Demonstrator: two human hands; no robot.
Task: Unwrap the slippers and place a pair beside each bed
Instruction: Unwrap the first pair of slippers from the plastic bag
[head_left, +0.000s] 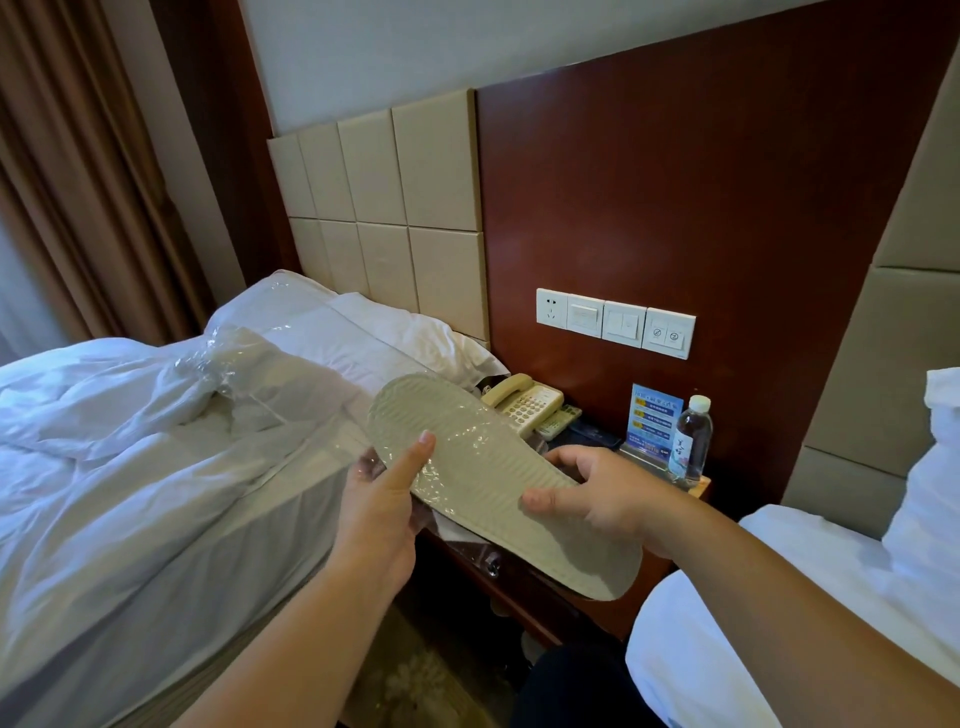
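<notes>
I hold a flat beige slipper pack (483, 467) sole-up in front of me, above the gap between two beds. Clear plastic wrap still covers its far half and crinkles near my left thumb. My left hand (384, 499) grips the left edge of the pack with the thumb on the ribbed sole. My right hand (597, 493) clasps the right edge, thumb on top. A second plastic-wrapped pack (249, 358) lies on the left bed's (130, 493) rumpled white duvet.
A dark wooden nightstand (550, 587) stands between the beds, carrying a cream telephone (522, 402), a remote, a blue card stand (652, 421) and a water bottle (691, 441). Wall switches (615, 322) sit above it. The right bed (779, 597) has white linen. Patterned carpet (415, 675) runs below.
</notes>
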